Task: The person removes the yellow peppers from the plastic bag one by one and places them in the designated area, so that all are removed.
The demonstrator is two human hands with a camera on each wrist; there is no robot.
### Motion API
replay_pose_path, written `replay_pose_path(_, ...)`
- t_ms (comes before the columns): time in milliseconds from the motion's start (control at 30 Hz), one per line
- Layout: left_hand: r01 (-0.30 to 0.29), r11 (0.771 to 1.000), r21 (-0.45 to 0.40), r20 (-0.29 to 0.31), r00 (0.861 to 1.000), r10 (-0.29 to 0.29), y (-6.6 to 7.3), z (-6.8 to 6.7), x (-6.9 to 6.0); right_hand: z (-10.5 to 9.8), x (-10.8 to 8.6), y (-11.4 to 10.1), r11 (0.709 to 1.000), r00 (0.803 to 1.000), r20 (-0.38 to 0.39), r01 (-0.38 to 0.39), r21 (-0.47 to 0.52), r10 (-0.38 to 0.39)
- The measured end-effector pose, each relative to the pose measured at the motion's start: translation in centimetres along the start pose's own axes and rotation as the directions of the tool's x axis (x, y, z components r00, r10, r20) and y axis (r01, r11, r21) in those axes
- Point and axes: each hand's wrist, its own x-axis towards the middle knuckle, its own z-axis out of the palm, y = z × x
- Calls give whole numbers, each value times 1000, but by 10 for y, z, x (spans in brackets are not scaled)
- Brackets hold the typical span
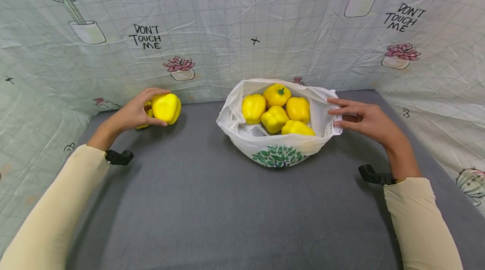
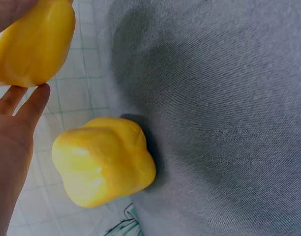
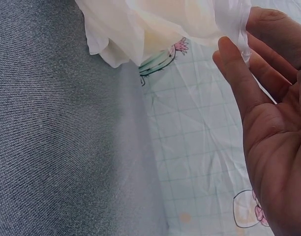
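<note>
Between thumb and fingers, my left hand point(image 1: 132, 110) grips a yellow bell pepper point(image 1: 167, 108) above the table at the back left. Another yellow bell pepper point(image 2: 104, 162) lies on the cloth just below; in the head view the hand mostly hides it. A white plastic bag point(image 1: 238, 135) with a green tree print stands at the back middle, its mouth wide. Several yellow bell peppers point(image 1: 274, 119) sit inside it. My right hand point(image 1: 373, 123) pinches the bag's right rim between thumb and fingers, as the right wrist view also shows.
Grey cloth covers the table point(image 1: 242, 211). Behind and beside it hangs a pale sheet point(image 1: 227, 21) printed with cacti and lettering, meeting the table's back edge. Each wrist wears a black strap point(image 1: 119, 157).
</note>
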Motion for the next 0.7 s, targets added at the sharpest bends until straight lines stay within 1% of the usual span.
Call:
replay_pose_path(67,-7,1000,11,12,1000,7,-1,-1,1,0,0,0,1000,1000,1,7,0,-7)
replay_pose_path(200,-24,997,71,31,999,22,-2,-2,3,1,-1,0,1000,1000,1,9,4,-9)
replay_pose_path(267,-28,996,87,35,999,25,-2,-3,4,1,0,1,1000,1000,1,12,2,-12)
replay_pose_path(533,-17,994,110,51,999,11,-6,-7,6,1,0,-1,1000,1000,4,13,-13,-13)
replay_pose_path(700,-4,993,121,63,998,-3,-9,-9,11,1,1,-1,1000,1000,5,22,-16,-22)
